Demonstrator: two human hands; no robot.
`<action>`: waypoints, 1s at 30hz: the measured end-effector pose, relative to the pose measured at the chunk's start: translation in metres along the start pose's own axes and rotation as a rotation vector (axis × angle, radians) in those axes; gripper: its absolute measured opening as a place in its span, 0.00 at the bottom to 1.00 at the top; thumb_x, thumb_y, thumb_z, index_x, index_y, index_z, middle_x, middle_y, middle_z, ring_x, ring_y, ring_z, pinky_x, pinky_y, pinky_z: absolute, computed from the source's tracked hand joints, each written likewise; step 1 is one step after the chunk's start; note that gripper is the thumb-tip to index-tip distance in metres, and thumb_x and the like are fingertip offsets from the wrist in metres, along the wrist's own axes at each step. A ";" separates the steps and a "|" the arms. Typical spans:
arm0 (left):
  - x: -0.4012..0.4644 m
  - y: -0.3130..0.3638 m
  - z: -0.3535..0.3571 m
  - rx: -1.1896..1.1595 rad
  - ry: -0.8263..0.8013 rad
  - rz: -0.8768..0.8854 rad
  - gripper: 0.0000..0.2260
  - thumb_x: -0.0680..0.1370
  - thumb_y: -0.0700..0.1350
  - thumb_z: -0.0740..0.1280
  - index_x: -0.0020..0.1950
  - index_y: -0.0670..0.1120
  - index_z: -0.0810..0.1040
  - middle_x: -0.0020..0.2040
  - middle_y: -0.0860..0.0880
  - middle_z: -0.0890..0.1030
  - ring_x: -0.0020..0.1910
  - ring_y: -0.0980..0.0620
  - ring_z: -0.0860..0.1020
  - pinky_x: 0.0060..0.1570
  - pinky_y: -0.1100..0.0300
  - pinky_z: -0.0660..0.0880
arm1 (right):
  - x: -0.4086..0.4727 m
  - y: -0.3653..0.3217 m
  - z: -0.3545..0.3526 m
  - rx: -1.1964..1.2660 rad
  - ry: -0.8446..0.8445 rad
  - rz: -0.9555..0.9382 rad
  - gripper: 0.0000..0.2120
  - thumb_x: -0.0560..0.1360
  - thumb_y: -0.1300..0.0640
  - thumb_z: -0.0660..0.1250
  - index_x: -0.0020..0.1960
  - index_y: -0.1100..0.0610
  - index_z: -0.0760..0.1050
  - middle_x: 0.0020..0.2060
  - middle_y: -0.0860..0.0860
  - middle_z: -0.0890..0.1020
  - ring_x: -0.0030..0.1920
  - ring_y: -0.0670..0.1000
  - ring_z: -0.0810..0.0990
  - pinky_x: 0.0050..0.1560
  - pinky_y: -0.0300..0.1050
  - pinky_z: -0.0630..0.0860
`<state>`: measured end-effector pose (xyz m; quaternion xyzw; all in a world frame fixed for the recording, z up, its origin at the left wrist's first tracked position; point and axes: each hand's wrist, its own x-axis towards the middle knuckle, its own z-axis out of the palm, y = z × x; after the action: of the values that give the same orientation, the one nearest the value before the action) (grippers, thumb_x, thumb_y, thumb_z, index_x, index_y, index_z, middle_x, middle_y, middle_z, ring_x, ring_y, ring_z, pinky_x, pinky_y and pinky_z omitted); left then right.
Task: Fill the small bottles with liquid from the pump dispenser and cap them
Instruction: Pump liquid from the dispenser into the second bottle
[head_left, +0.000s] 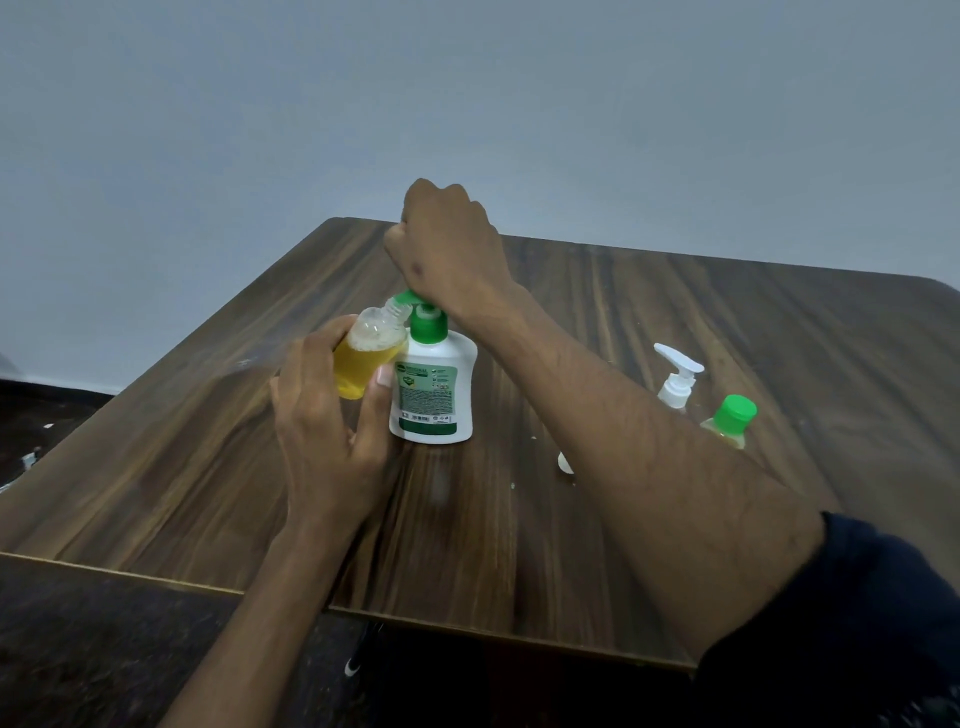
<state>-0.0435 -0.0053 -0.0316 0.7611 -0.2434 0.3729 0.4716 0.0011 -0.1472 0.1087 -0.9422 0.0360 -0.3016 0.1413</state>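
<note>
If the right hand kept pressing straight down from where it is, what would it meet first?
The green pump head of the white dispenser bottle, which sits directly under the right hand. They appear already in contact, though the hand hides the exact spot.

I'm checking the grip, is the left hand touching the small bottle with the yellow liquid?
Touching. The head view shows the left hand wrapped round the small bottle, thumb pressed on its side, tilting it toward the pump dispenser.

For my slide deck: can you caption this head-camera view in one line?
Left hand tilts a small bottle to the green pump dispenser's spout while the right hand presses the pump.
</note>
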 end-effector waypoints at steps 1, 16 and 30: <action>0.000 0.000 0.000 -0.002 0.000 -0.002 0.16 0.85 0.46 0.65 0.69 0.41 0.76 0.62 0.44 0.81 0.57 0.48 0.77 0.54 0.41 0.74 | 0.000 0.000 0.000 0.002 0.008 0.004 0.09 0.75 0.59 0.59 0.38 0.57 0.62 0.33 0.49 0.66 0.30 0.48 0.63 0.28 0.43 0.57; -0.001 0.000 0.002 0.013 0.004 0.002 0.15 0.85 0.46 0.66 0.69 0.40 0.76 0.62 0.42 0.80 0.57 0.44 0.77 0.54 0.41 0.73 | -0.001 0.000 -0.002 0.013 0.002 0.013 0.11 0.75 0.59 0.59 0.36 0.56 0.59 0.34 0.49 0.66 0.31 0.48 0.64 0.29 0.43 0.58; -0.001 0.005 0.000 0.025 0.007 -0.007 0.16 0.85 0.46 0.66 0.68 0.38 0.76 0.61 0.41 0.81 0.56 0.44 0.76 0.53 0.50 0.68 | 0.000 -0.001 -0.002 0.006 0.015 0.030 0.10 0.76 0.58 0.59 0.38 0.55 0.61 0.34 0.48 0.65 0.31 0.47 0.63 0.29 0.42 0.58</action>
<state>-0.0475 -0.0081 -0.0294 0.7665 -0.2343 0.3769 0.4643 0.0004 -0.1466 0.1107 -0.9389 0.0503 -0.3065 0.1484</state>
